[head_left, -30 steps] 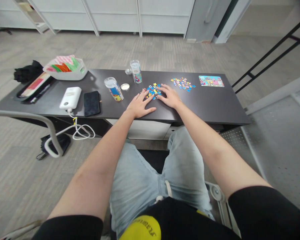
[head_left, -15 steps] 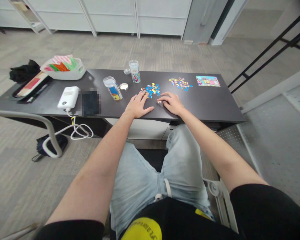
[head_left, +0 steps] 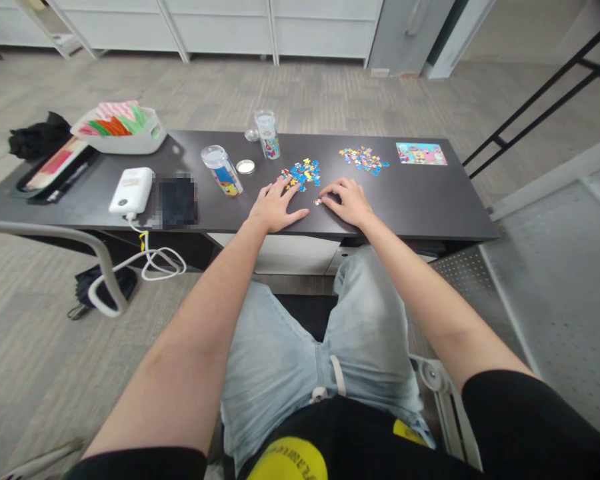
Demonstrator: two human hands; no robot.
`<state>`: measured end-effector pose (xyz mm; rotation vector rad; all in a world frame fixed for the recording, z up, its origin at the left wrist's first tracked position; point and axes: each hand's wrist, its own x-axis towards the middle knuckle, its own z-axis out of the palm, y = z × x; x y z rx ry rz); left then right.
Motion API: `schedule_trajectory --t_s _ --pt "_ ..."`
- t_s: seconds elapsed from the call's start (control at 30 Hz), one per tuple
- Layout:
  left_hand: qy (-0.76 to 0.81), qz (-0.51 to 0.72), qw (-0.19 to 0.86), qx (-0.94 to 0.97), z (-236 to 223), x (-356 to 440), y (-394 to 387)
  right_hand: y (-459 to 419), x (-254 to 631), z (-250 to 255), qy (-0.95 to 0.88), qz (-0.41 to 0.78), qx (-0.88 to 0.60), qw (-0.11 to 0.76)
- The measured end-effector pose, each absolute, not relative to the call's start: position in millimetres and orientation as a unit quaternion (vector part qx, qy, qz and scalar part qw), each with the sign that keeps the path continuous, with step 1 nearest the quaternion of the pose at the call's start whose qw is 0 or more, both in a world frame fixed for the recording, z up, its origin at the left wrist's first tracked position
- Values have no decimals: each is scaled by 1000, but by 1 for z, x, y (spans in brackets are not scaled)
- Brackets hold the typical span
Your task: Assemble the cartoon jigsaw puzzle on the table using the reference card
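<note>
My left hand (head_left: 276, 208) rests on the dark desk with its fingers spread and thumb out. Its fingertips touch the near left edge of a loose pile of blue and yellow jigsaw pieces (head_left: 307, 175). Just right of that pile, my right hand (head_left: 349, 203) has thumb and index finger closed at a small pale puzzle piece (head_left: 317, 201), low over the desk or on it. Further back lies a second pile of mixed-colour pieces (head_left: 364, 161). A printed picture card (head_left: 421, 154) lies flat at the right.
Two clear cylinders with printed labels, a nearer can (head_left: 223, 172) and a farther can (head_left: 268, 135), stand left of the piles. Around them are a round lid (head_left: 245, 167), a white power bank (head_left: 132, 191) with a cable, a pixelated dark patch and a white basket (head_left: 150, 137).
The view has tilted down slightly. My right fingers have shifted a little around the small piece, which shows more clearly at their tips. My left hand stays by the pile.
</note>
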<state>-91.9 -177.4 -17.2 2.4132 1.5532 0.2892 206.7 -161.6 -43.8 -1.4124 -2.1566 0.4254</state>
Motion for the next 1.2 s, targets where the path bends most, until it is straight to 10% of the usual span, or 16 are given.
schedule_trajectory --t_s 1.2 --pt "537 179 121 815 -14 -96 -181 -78 225 -49 -796 233 -478 289"
